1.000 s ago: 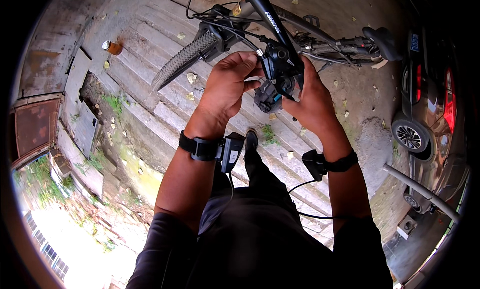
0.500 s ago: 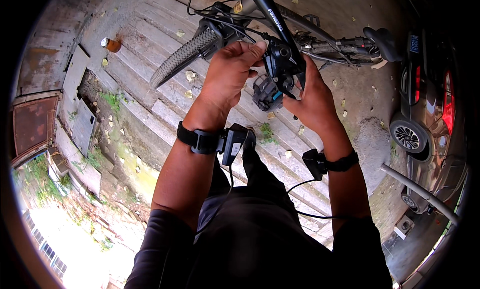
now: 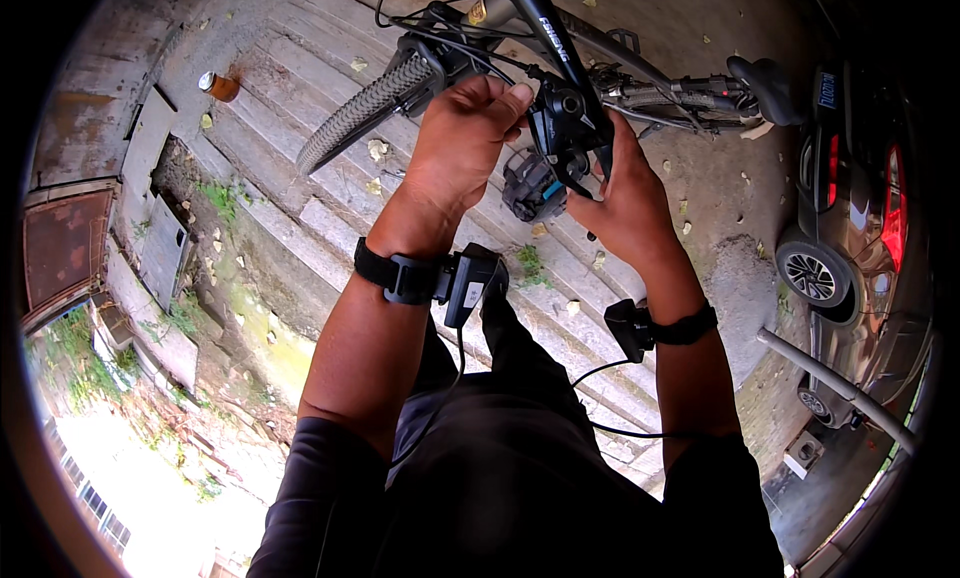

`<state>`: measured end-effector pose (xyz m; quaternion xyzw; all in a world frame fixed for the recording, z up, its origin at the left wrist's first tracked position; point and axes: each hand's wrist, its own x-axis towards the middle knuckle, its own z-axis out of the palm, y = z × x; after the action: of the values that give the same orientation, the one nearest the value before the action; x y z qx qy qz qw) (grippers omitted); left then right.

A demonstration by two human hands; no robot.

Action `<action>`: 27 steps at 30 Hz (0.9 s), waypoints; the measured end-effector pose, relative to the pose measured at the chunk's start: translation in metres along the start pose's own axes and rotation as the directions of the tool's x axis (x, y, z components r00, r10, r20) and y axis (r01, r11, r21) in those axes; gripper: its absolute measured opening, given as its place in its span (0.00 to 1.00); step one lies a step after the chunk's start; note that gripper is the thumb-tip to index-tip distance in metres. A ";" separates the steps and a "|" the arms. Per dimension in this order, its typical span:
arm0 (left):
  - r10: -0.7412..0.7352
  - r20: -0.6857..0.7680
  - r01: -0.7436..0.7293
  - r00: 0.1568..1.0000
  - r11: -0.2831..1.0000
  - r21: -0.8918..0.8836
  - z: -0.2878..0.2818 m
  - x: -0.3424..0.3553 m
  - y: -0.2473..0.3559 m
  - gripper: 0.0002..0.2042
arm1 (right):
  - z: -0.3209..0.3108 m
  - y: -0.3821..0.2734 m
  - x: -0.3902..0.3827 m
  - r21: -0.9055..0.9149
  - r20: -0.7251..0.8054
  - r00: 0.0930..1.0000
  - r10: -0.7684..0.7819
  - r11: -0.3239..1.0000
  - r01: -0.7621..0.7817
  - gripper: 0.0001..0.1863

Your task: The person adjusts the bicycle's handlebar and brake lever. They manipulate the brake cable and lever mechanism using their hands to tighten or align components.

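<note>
My left hand [image 3: 470,138] is closed in a pinch at the cable fitting beside the black brake and shifter unit [image 3: 560,118], with thumb and index finger over that fitting. My right hand [image 3: 625,203] grips the end of the black handlebar [image 3: 553,33], its thumb bent by the dark lever [image 3: 574,183]. Both belong to a bicycle with a knobby front tyre [image 3: 355,113] and several looping cables. A dark object with a blue part [image 3: 532,186] shows below the shifter, between my hands; I cannot make out what it is. Strapped devices sit on both my wrists.
The bicycle's saddle [image 3: 763,88] points right toward a parked car [image 3: 850,258]. A grey pole [image 3: 835,383] crosses at lower right. An orange can [image 3: 219,86], stone slabs [image 3: 300,58], loose boards [image 3: 165,258] and a rusty panel [image 3: 68,253] lie to the left.
My left hand and forearm have shifted slightly up and left, and the thumb now covers the silver fitting by the shifter. My right hand holds nearly the same position.
</note>
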<state>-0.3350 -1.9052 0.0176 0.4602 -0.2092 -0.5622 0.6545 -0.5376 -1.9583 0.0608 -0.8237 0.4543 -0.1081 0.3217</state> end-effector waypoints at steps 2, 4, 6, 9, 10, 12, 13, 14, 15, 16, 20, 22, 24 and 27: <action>0.004 0.023 -0.003 1.000 1.000 -0.029 -0.002 0.001 -0.001 0.08 | 0.000 0.000 0.000 -0.015 -0.006 1.000 -0.005 1.000 0.005 0.54; -0.031 0.003 0.031 0.999 0.999 0.018 0.001 -0.001 0.004 0.08 | 0.002 0.004 -0.002 -0.044 -0.025 0.999 -0.027 0.999 0.026 0.53; -0.067 -0.012 0.067 0.998 0.998 0.018 0.003 -0.005 0.010 0.08 | 0.001 0.004 -0.002 -0.047 -0.023 0.999 -0.022 0.999 0.021 0.53; -0.096 -0.003 0.096 0.995 0.995 -0.029 0.005 -0.007 0.013 0.08 | 0.001 0.004 -0.001 -0.050 -0.021 1.000 -0.018 0.999 0.017 0.53; -0.088 0.015 0.088 0.996 0.996 -0.032 0.004 -0.007 0.013 0.08 | 0.001 0.005 -0.001 -0.051 -0.020 1.000 -0.018 0.999 0.017 0.53; -0.073 0.032 0.073 0.997 0.997 -0.017 0.002 -0.006 0.012 0.08 | 0.002 0.005 -0.001 -0.048 -0.030 0.999 -0.024 0.999 0.022 0.53; -0.066 0.031 0.066 0.997 0.998 0.002 0.000 -0.004 0.010 0.08 | 0.002 0.005 -0.002 -0.047 -0.035 0.999 -0.027 0.999 0.025 0.53; -0.059 0.030 0.058 0.998 0.998 0.021 -0.001 -0.003 0.008 0.08 | 0.002 0.004 -0.002 -0.050 -0.031 0.999 -0.022 0.999 0.020 0.53; -0.060 0.021 0.059 0.998 0.998 0.029 0.000 -0.003 0.008 0.08 | 0.001 0.004 -0.002 -0.053 -0.028 0.999 -0.016 0.999 0.014 0.53; -0.061 0.012 0.060 0.998 0.997 0.038 0.001 -0.003 0.008 0.07 | 0.001 0.003 -0.002 -0.055 -0.025 1.000 -0.010 0.998 0.008 0.53; -0.066 -0.015 0.067 0.998 0.995 0.070 -0.001 0.000 0.005 0.07 | 0.001 0.003 -0.001 -0.056 -0.017 1.000 -0.010 0.998 0.009 0.53; -0.070 -0.003 0.070 0.998 0.994 0.088 -0.001 0.001 0.007 0.07 | 0.001 0.004 -0.002 -0.056 -0.024 0.999 -0.030 0.998 0.029 0.53; -0.069 0.003 0.068 0.998 0.991 0.119 -0.001 0.001 0.009 0.07 | 0.001 0.004 -0.001 -0.015 -0.021 0.999 -0.032 0.999 0.031 0.54; -0.072 0.010 0.069 0.997 0.985 0.159 0.000 0.000 0.014 0.07 | 0.001 0.005 0.000 -0.023 -0.021 0.999 -0.039 0.999 0.039 0.56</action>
<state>-0.3275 -1.9058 0.0289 0.5133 -0.2419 -0.5702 0.5940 -0.5404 -1.9592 0.0569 -0.8348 0.4427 -0.1182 0.3053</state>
